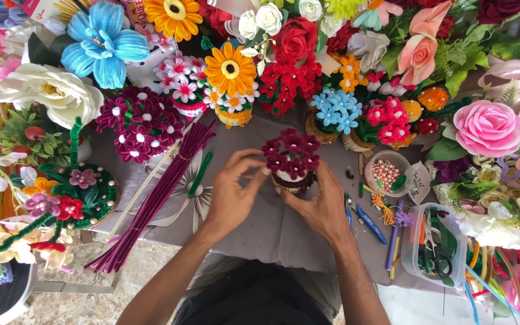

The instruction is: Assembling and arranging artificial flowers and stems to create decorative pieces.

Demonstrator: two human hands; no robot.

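- Maroon flower pot [292, 161], a small arrangement of dark red pipe-cleaner blossoms in a little basket-like base, stands just above the centre of the frame on the grey cloth [272, 232].
- Left hand [234, 191] sits left of centre, its fingertips pinching at the left edge of the blossoms; it is grasping the flowers, not clenched.
- Right hand [322, 204] is right of centre, cupped against the pot's base from the right and below, holding it steady.
- Bundle of maroon pipe cleaners [157, 195] lies on a slant in the left middle of the frame, well apart from the hands, with a green stem [200, 173] lying beside it.
- Small bowl of beads [387, 173] sits in the right middle, near the right hand.
- Clear plastic tub [434, 247] holding scissors and bits is at the lower right.
- Blue marker [371, 224] lies just right of the right wrist.
- Finished pieces crowd the top of the frame: an orange sunflower [230, 70] above the hands, a large blue flower [102, 45] at upper left, a pink rose [489, 127] at the right edge.
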